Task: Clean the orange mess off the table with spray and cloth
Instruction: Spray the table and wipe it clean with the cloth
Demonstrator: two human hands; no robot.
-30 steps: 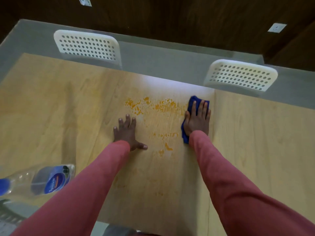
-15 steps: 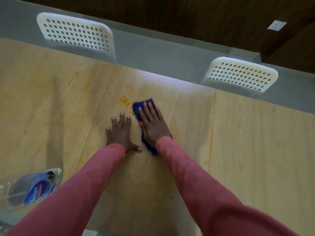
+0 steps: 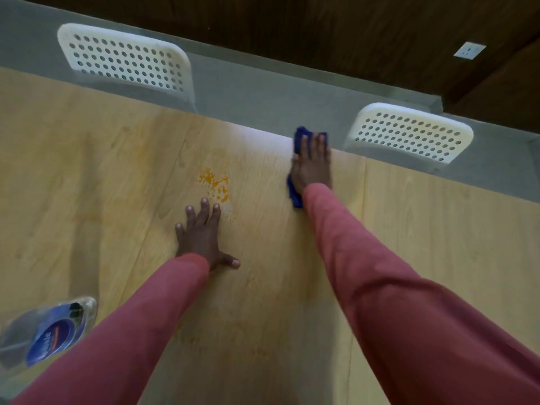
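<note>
At far bench edge, head view: right hand (image 3: 312, 166) lies flat on the blue cloth (image 3: 295, 197), fingers (image 3: 314, 144) straight, pressing it to the wood, not curled round it.
Cloth position: bunched under the palm, showing past the fingertips and below the wrist; at the back edge of the bench (image 3: 438, 235), well right of what's left of the mess.
Left hand (image 3: 201, 233): palm down on bare bench, fingers spread and straight, holding nothing; looks like bracing.
Orange mess (image 3: 214, 184): one small bright patch just beyond the left fingertips, apart from the cloth.
Faint residue: pale yellowish smears lower down between the two sleeves; too faint to say if wet or dry.
Spray bottle (image 3: 49, 331): lying on its side at the near-left bench corner, blurred, untouched by either hand.
Background: two white perforated chairs (image 3: 125, 59) past the far edge.
Progress: judging by the wood, most of the surface reads clean; wiping step underway.
Left to do: bright patch near left hand, then the faint smears; maybe another spray.
</note>
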